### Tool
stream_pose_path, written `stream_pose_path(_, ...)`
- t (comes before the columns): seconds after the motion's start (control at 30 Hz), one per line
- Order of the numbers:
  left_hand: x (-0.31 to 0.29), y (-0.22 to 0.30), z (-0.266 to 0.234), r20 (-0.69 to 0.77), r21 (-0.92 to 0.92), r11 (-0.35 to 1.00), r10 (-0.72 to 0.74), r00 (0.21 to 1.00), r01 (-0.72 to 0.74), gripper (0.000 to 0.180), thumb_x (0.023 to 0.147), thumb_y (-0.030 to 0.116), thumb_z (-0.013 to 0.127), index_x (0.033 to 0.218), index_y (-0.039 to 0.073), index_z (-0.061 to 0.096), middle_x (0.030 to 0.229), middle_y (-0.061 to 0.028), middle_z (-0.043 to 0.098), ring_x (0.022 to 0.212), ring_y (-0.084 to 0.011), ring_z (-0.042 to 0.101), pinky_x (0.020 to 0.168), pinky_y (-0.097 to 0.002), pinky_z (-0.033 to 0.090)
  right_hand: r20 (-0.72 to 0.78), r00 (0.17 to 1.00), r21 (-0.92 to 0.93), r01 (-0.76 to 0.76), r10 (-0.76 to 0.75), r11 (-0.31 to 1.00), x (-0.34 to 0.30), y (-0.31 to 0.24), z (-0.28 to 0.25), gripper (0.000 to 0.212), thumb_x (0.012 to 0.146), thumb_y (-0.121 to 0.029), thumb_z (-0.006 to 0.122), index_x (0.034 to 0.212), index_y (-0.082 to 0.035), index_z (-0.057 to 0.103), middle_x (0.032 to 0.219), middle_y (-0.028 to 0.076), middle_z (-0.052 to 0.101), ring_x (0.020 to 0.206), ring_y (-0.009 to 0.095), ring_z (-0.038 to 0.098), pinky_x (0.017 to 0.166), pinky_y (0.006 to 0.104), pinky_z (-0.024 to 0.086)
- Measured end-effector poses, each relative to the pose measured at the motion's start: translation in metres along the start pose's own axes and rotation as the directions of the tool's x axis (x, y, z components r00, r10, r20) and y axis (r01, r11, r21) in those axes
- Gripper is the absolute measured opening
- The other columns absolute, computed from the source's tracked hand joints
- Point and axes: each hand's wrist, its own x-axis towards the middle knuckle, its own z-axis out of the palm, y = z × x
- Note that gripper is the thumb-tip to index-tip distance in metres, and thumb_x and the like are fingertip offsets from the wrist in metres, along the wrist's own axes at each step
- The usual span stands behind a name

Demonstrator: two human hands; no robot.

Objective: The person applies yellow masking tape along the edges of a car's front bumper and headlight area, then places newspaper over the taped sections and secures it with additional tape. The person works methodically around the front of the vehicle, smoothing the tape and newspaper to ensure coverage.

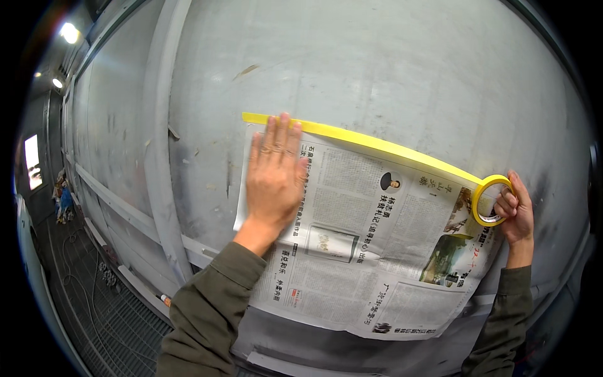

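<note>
A sheet of newspaper (339, 251) hangs against a grey metal wall panel (352, 69). Along its top edge runs a strip of yellow masking tape (383, 146), reaching past the paper's left corner. My left hand (275, 176) lies flat on the paper's upper left, fingers stretched out and fingertips on the tape strip. At the paper's upper right, my right hand (519, 207) grips the roll of yellow masking tape (480, 217), with some fingers through its ring. The strip runs unbroken into the roll. Part of the paper's left side is hidden behind my left hand and forearm.
A vertical metal post (160, 132) stands left of the panel, joined by a horizontal rail (116, 198). Lower left, cables (94, 301) trail over a grated floor (69, 327). Blue and pale rags (64, 200) are heaped farther back. A small orange-and-white tube (165, 300) lies by the wall.
</note>
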Motion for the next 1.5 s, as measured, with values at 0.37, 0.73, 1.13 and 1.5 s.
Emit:
stream_pose_path(0.37,0.004,0.148,0.031,0.136,-0.319,0.802,0.566,0.813,-0.504,0.072,0.101,0.049,0.040,0.156,0.004,0.027,0.164,-0.0141,0.021,0.153,-0.0264,0.014,0.126,-0.0408,0.010,0.031,0.998,-0.456,0.064,-0.056,0.888,-0.001,-0.032,0.018,0.025,0.104,-0.027,0.052,0.098,-0.006,0.065,0.057,-0.008,0.045,0.043,0.000,0.032,0.040,0.0191,0.024)
stream_pose_path(0.73,0.031,0.262,0.050,0.046,-0.326,0.668,0.718,0.694,-0.669,0.073,0.098,0.051,0.044,0.153,0.003,0.034,0.163,-0.0121,0.025,0.152,-0.0248,0.020,0.125,-0.0397,0.015,0.499,0.810,-0.818,0.322,-0.309,-0.477,-0.073,-0.081,-0.034,0.032,0.094,-0.026,0.067,0.121,-0.008,0.065,0.070,0.013,0.063,0.059,0.027,0.062,0.058,0.0364,0.048)
stream_pose_path(1.13,0.045,0.335,0.062,0.009,-0.325,0.625,0.752,0.659,-0.710,0.069,0.096,0.045,0.050,0.149,0.003,0.041,0.161,-0.0121,0.029,0.151,-0.0238,0.022,0.125,-0.0387,0.017,-0.096,0.936,-0.961,-0.176,-0.339,-0.213,-0.051,-0.082,-0.025,0.040,0.088,-0.043,0.070,0.078,-0.005,0.074,0.062,0.010,0.067,0.060,0.026,0.065,0.059,0.0380,0.050)
stream_pose_path(1.5,0.047,0.349,0.064,-0.033,-0.343,0.630,0.733,0.680,-0.696,0.069,0.094,0.045,0.054,0.146,0.002,0.045,0.158,-0.0130,0.035,0.149,-0.0245,0.026,0.125,-0.0392,0.019,-0.116,0.923,-0.928,-0.232,-0.366,-0.292,-0.044,-0.079,-0.017,0.044,0.082,-0.047,0.074,0.075,-0.004,0.074,0.064,0.013,0.068,0.061,0.028,0.067,0.058,0.0398,0.052)
